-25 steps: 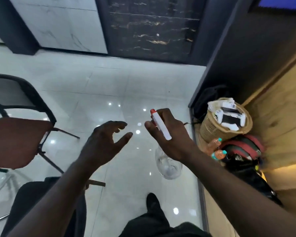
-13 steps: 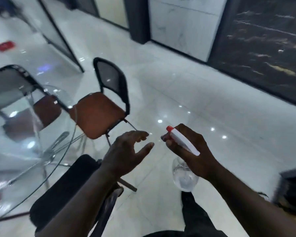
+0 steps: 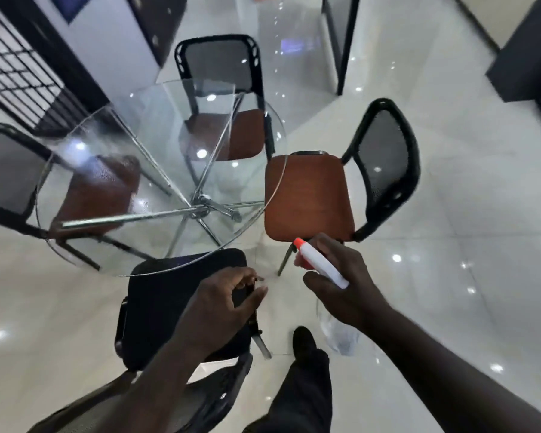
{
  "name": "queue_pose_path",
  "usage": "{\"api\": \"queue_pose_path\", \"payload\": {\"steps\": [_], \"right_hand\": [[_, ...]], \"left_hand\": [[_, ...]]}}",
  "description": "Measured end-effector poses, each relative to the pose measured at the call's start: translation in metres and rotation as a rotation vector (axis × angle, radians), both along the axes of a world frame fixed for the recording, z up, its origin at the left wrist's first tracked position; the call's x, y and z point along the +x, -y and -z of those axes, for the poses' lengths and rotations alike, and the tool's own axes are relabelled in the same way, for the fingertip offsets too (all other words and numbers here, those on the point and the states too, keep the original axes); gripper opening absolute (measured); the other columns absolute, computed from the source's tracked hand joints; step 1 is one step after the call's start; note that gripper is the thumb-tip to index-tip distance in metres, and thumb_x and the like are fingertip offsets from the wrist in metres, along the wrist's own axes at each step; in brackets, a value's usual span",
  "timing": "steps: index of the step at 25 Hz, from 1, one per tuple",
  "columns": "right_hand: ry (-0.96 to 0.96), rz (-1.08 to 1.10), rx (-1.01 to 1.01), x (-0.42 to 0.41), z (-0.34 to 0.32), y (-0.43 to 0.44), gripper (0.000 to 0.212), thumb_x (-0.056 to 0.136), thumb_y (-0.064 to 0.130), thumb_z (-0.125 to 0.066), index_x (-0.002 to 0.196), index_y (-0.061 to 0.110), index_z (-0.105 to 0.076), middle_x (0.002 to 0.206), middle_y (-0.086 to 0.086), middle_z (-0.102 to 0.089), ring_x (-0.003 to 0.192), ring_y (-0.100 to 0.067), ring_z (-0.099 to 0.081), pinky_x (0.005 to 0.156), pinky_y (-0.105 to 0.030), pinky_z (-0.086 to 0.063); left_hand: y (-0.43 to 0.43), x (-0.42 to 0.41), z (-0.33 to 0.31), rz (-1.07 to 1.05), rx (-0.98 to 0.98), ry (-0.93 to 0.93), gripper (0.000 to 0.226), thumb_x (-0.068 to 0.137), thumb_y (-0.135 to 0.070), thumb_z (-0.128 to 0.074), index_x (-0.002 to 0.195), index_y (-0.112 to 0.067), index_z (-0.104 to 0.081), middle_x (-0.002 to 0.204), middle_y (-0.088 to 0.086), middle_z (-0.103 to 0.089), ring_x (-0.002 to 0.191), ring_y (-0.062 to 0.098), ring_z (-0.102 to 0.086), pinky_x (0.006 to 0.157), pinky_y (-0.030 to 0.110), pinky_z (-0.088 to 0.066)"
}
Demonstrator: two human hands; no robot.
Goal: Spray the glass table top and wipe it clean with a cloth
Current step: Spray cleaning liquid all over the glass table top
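1. My right hand [image 3: 341,282] is wrapped around a spray bottle with a white head and orange-red nozzle [image 3: 320,264]; its clear body hangs below my wrist, blurred against the floor. The nozzle points up and to the left, toward the table.
2. My left hand [image 3: 222,304] holds nothing. The fingers are curled loosely with the thumb out, and it hovers over the near chair, not touching the bottle.
3. The round clear glass table top [image 3: 156,170] sits ahead of me and to the left, on crossed chrome legs [image 3: 200,204] that show through the glass. A misty, wet-looking patch with small droplets covers its left part.
4. A chair with a black padded seat [image 3: 169,295] stands just under the near edge of the glass, directly below my left hand.
5. Three chairs with brown seats and black mesh backs ring the table: one on the right [image 3: 309,198], its seat edge partly under the rim; one at the far side [image 3: 228,132], seen through the glass; one on the left [image 3: 97,189], also seen through the glass.
6. My dark-trousered leg and black shoe [image 3: 303,342] stand on the glossy white tiled floor [image 3: 450,276], which is dotted with reflected ceiling lights.
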State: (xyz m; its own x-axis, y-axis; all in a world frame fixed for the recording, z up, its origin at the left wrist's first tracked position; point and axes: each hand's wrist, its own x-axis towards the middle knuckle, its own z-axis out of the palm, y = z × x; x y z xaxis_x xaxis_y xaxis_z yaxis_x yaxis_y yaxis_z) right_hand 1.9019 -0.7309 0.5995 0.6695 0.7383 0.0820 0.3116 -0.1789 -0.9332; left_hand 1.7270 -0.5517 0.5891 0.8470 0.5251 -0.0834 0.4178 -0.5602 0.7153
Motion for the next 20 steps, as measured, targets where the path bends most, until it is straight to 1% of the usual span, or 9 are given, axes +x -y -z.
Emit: {"api": "queue_pose_path", "payload": {"steps": [3,6,8,11,14,16,17,19,20], "right_hand": [[0.011,-0.071,-0.031,0.034,0.011,-0.055,0.016,0.077,0.015,-0.064,0.090,0.008,-0.067,0.082,-0.004,-0.070,0.075,-0.030,-0.068,0.067,-0.052,-0.055],[0.056,-0.192,-0.087,0.067,0.016,-0.105,0.019,0.078,0.028,-0.061,0.088,0.013,-0.066,0.078,-0.004,-0.067,0.069,-0.029,-0.064,0.064,-0.052,-0.053],[0.067,-0.273,-0.143,0.086,0.023,-0.137,0.016,0.081,0.026,-0.063,0.089,0.012,-0.066,0.077,-0.005,-0.067,0.069,-0.030,-0.063,0.064,-0.052,-0.052],[0.078,-0.415,-0.225,0.115,0.052,-0.180,0.005,0.086,0.008,-0.070,0.088,0.009,-0.065,0.076,-0.009,-0.066,0.068,-0.030,-0.061,0.064,-0.053,-0.051],[0.119,-0.513,-0.266,0.144,0.088,-0.222,0.009,0.087,0.015,-0.066,0.086,0.007,-0.061,0.073,-0.010,-0.064,0.065,-0.033,-0.060,0.062,-0.054,-0.050],[0.128,-0.569,-0.288,0.165,0.108,-0.243,0.012,0.083,0.015,-0.062,0.083,0.004,-0.057,0.070,-0.012,-0.060,0.062,-0.035,-0.057,0.060,-0.054,-0.048],[0.125,-0.590,-0.308,0.174,0.115,-0.249,0.012,0.083,0.014,-0.062,0.082,0.004,-0.056,0.068,-0.012,-0.058,0.061,-0.036,-0.055,0.060,-0.055,-0.047],[0.087,-0.601,-0.349,0.194,0.122,-0.258,0.013,0.087,0.012,-0.067,0.082,0.007,-0.057,0.069,-0.008,-0.058,0.063,-0.033,-0.056,0.061,-0.053,-0.049],[0.063,-0.604,-0.368,0.203,0.124,-0.263,0.014,0.092,0.011,-0.069,0.083,0.010,-0.058,0.070,-0.004,-0.059,0.065,-0.029,-0.058,0.063,-0.051,-0.050]], "left_hand": [[-0.041,0.029,0.009,-0.057,-0.042,-0.039,0.044,0.090,-0.055,-0.074,0.126,-0.030,-0.070,0.118,-0.019,-0.071,0.107,-0.005,-0.066,0.095,0.025,-0.057],[-0.079,0.049,0.022,-0.132,-0.043,-0.105,0.051,0.091,-0.055,-0.073,0.133,-0.027,-0.066,0.125,-0.011,-0.068,0.112,0.001,-0.064,0.101,0.030,-0.055],[-0.099,0.056,0.038,-0.186,-0.070,-0.142,0.055,0.090,-0.052,-0.075,0.136,-0.023,-0.063,0.131,-0.007,-0.063,0.119,0.007,-0.061,0.108,0.030,-0.051],[-0.109,0.066,0.076,-0.301,-0.096,-0.230,0.072,0.089,-0.048,-0.076,0.149,-0.019,-0.050,0.153,-0.001,-0.045,0.144,0.013,-0.042,0.119,0.018,-0.026],[-0.107,0.080,0.113,-0.405,-0.154,-0.344,0.088,0.092,-0.047,-0.072,0.163,-0.016,-0.030,0.170,0.004,-0.020,0.159,0.015,-0.017,0.121,0.016,-0.007],[-0.106,0.086,0.128,-0.398,-0.140,-0.459,0.094,0.095,-0.048,-0.066,0.167,-0.013,-0.016,0.175,0.005,-0.004,0.162,0.017,-0.005,0.127,0.022,-0.005],[-0.105,0.087,0.130,-0.362,-0.117,-0.541,0.096,0.097,-0.049,-0.063,0.167,-0.012,-0.009,0.176,0.007,0.005,0.163,0.020,0.001,0.131,0.028,-0.004],[-0.105,0.090,0.133,-0.282,-0.083,-0.675,0.099,0.098,-0.051,-0.058,0.167,-0.011,0.000,0.174,0.008,0.019,0.163,0.024,0.009,0.133,0.043,-0.007],[-0.105,0.091,0.133,-0.284,-0.082,-0.705,0.099,0.098,-0.051,-0.057,0.167,-0.012,0.001,0.174,0.006,0.021,0.163,0.024,0.009,0.133,0.046,-0.010]]}}
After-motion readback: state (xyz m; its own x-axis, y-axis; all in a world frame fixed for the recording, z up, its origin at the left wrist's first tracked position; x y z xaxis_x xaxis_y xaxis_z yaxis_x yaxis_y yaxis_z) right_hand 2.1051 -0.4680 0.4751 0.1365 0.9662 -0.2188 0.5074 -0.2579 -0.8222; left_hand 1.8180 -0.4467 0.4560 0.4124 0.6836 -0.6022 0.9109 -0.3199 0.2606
